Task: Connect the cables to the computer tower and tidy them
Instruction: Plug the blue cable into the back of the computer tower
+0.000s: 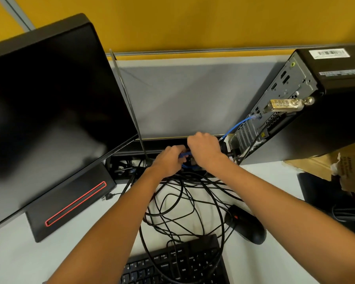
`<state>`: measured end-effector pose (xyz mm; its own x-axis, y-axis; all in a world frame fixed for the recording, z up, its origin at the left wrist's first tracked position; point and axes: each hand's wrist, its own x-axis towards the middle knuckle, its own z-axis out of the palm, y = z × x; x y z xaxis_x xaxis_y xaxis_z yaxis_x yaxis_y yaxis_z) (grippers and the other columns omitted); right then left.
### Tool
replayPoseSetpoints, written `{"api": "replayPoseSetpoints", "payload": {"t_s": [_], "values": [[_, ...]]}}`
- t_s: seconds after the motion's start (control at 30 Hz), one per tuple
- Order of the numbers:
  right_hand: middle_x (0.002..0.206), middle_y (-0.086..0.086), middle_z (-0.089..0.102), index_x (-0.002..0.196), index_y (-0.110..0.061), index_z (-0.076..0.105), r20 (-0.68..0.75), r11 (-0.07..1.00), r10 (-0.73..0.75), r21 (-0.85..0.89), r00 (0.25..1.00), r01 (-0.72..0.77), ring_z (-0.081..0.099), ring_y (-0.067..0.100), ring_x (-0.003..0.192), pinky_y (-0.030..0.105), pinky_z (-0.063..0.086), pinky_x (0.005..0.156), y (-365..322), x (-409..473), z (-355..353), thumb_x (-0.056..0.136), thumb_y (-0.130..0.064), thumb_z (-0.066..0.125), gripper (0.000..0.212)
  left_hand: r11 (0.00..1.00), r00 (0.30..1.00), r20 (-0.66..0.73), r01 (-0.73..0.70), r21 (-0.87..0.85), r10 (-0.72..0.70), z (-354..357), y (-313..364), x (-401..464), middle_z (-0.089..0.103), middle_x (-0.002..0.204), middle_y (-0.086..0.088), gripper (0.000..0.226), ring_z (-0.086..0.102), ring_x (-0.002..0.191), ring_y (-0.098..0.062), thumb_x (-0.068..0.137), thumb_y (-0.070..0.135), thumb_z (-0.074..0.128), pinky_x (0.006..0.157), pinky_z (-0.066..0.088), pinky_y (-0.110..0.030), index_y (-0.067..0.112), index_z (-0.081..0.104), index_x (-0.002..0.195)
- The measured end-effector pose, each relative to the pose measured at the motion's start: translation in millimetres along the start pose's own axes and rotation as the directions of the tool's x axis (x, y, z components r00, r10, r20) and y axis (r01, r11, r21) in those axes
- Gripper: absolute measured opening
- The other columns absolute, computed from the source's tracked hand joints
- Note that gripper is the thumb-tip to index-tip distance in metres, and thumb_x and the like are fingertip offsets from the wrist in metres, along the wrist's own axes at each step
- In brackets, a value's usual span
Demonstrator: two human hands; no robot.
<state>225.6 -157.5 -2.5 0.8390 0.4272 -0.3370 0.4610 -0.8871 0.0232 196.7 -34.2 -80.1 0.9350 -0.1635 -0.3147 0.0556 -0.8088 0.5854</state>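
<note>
Keys of a black keyboard point(176, 265) fill the near edge of the desk point(80, 232), with a tangle of black cables point(182, 201) draped across them and a mouse point(246, 224) just beside the loops. Beyond the tangle, both hands meet over the cable slot point(131, 158) at the back of the desk. Left hand point(168, 158) curls its fingers around a bunched length of blue cable point(186, 154); right hand point(205, 152), fist closed and knuckles up, appears to grip the same bundle from above, though what its fingers pinch is hidden. From the grip the blue cable runs up and to the right into a port on the rear panel of the tower point(279, 103), which stands angled just right of the hands with a brass padlock point(285, 104) on its back. That one link looks made, and a black lead also reaches the tower's lower rear. Most upper ports show nothing plugged in. A loose USB plug point(107, 197) lies well to the left of the grip, near the monitor point(49, 111) base, unconnected. Judged from this, the task is early to midway: the blue slack is being gathered, while the black leads remain unsorted and at least one plug awaits a socket.
</note>
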Motion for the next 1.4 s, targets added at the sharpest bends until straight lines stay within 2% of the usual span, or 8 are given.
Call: {"api": "replayPoseSetpoints", "payload": {"t_s": [0.3,0.43,0.6,0.73,0.9,1.0,1.1,1.4], "values": [[0.111,0.015,0.062,0.104,-0.013,0.066,0.113,0.995,-0.084,0.069,0.990,0.076,0.060,0.035,0.102,0.034,0.046,0.075,27.1,26.2,15.4,0.083,-0.004,0.067,0.023,0.984,0.950,-0.257,0.175,-0.034,-0.178,24.7,11.0,-3.0,0.063,0.106,-0.005,0.024,0.060,0.094,-0.022,0.087,0.016,0.066,0.077,0.053,-0.036,0.015,0.065,0.110],[0.107,0.012,0.063,0.106,-0.013,0.066,0.176,0.990,-0.105,0.115,0.979,0.085,0.061,0.034,0.100,0.032,0.045,0.074,34.8,26.0,18.1,0.073,-0.011,0.081,0.036,0.976,0.952,-0.306,0.049,0.211,0.019,34.0,13.0,-0.9,0.057,0.109,-0.009,0.033,0.052,0.100,-0.026,0.083,-0.001,0.064,0.076,0.052,-0.032,0.009,0.065,0.114],[0.089,0.003,0.072,0.094,-0.016,0.071,0.170,0.955,-0.095,0.293,0.981,0.042,0.065,0.024,0.086,0.028,0.050,0.076,50.5,24.0,21.2,0.071,-0.019,0.083,0.026,0.720,0.882,-0.222,-0.171,0.673,0.417,12.7,4.5,7.4,0.064,0.090,-0.005,0.049,0.059,0.079,-0.023,0.048,0.006,0.084,0.066,0.050,-0.031,0.011,0.071,0.095],[0.083,0.004,0.063,0.091,-0.016,0.069,0.101,0.966,-0.135,0.236,0.986,0.108,0.061,0.026,0.080,0.030,0.045,0.068,47.8,17.6,26.2,0.081,-0.019,0.074,0.012,0.832,0.974,-0.147,-0.066,0.551,0.175,12.9,0.5,-2.1,0.053,0.120,-0.006,0.046,0.052,0.107,-0.024,0.085,0.014,0.065,0.084,0.045,-0.034,0.016,0.051,0.129],[0.079,0.007,0.059,0.083,-0.009,0.066,0.124,0.976,-0.098,0.208,0.987,0.071,0.058,0.027,0.074,0.033,0.047,0.065,55.0,15.5,26.5,0.082,-0.014,0.073,0.009,0.922,0.957,-0.107,0.288,0.258,-0.269,4.7,-7.8,-11.5,0.060,0.117,-0.010,0.038,0.059,0.106,-0.028,0.090,0.028,0.062,0.083,0.048,-0.038,0.014,0.050,0.124],[0.073,0.005,0.059,0.076,-0.011,0.062,0.103,0.975,-0.117,0.201,0.988,0.094,0.059,0.027,0.072,0.035,0.050,0.065,55.8,9.9,25.7,0.082,-0.012,0.072,0.012,0.934,0.961,0.029,0.259,0.247,-0.274,1.8,-10.3,-10.4,0.060,0.123,-0.010,0.039,0.055,0.115,-0.028,0.094,0.030,0.056,0.095,0.041,-0.039,0.021,0.049,0.131],[0.074,0.004,0.055,0.072,-0.017,0.054,0.068,0.980,-0.137,0.157,0.988,0.125,0.054,0.026,0.071,0.033,0.047,0.065,53.5,3.7,26.8,0.082,-0.010,0.070,0.020,0.856,0.966,0.032,0.212,0.471,-0.257,0.6,-3.4,-5.6,0.062,0.117,-0.007,0.032,0.055,0.112,-0.026,0.097,0.037,0.050,0.098,0.038,-0.040,0.021,0.055,0.124],[0.090,0.011,0.063,0.089,-0.013,0.062,0.032,0.995,-0.031,0.091,0.999,0.028,0.062,0.032,0.083,0.033,0.044,0.064,53.1,3.3,26.1,0.083,0.003,0.060,0.017,0.774,0.972,-0.087,0.227,0.592,-0.219,3.6,4.0,-15.3,0.061,0.107,-0.011,0.018,0.063,0.096,-0.027,0.094,0.010,0.055,0.077,0.049,-0.034,0.007,0.060,0.110]]}}
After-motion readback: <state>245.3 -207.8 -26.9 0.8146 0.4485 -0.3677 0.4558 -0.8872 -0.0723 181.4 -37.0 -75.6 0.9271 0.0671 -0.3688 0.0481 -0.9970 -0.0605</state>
